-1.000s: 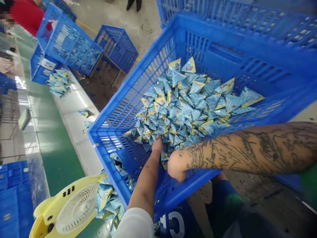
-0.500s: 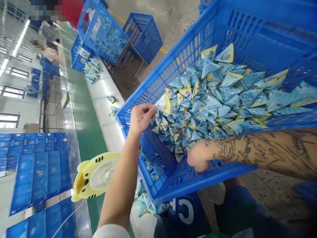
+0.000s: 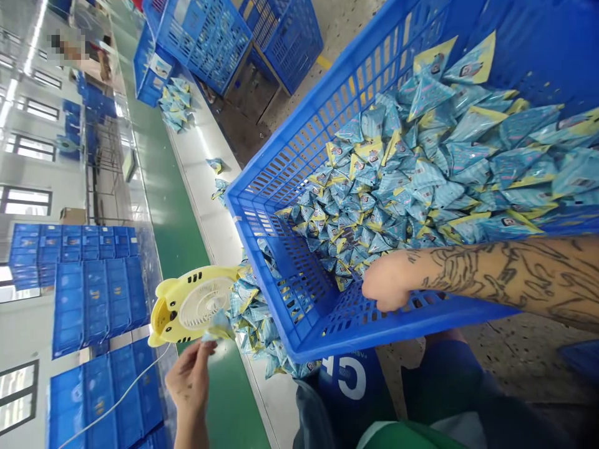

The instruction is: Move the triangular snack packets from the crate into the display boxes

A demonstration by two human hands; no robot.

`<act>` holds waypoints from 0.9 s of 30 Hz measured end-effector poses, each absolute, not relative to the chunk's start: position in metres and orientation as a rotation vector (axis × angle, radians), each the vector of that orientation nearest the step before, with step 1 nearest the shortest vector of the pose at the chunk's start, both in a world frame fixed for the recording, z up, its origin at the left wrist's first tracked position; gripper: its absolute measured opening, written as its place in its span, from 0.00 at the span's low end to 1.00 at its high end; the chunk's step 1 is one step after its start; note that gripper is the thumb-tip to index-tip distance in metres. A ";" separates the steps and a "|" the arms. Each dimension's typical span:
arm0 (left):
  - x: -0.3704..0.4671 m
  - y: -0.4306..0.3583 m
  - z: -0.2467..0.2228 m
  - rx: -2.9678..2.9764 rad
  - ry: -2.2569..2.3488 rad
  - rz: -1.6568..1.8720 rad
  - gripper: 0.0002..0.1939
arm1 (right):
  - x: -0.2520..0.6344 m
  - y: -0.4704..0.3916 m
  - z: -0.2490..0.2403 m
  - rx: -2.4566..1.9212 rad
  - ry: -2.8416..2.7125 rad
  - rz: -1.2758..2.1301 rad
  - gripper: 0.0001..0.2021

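My left hand is pinching a small blue-and-yellow pyramid-shaped packet, blurred by motion, above the green conveyor belt and near a yellow fan shaped like an animal. My right hand is curled into a closed shape at the near inner wall of a large blue plastic crate. Its fingers are turned away from view, so whatever they grip is hidden. Inside the crate lies a heap of similar packets.
More packets are piled on the white ledge between belt and crate. A smaller heap lies farther along. Other blue crates stand beyond, and stacked ones line the left. A white cord runs from the fan.
My left hand has moved from over the crate down and left to above the belt, still holding a packet. My right hand stays at the crate's near wall. The view has shifted slightly.
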State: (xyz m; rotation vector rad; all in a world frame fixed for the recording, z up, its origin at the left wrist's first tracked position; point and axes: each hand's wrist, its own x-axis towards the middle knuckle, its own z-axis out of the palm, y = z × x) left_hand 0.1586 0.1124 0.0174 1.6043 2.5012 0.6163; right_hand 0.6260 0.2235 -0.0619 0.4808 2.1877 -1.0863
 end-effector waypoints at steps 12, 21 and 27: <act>0.108 0.078 -0.032 1.467 2.612 -0.302 0.17 | 0.626 0.225 -0.059 0.580 2.179 -1.124 0.15; 0.184 0.110 0.012 1.849 2.642 -0.028 0.16 | 0.622 0.222 -0.067 0.462 2.198 -1.035 0.13; 0.389 0.210 -0.026 2.156 1.391 -0.119 0.14 | 0.622 0.221 -0.073 0.344 2.185 -1.084 0.15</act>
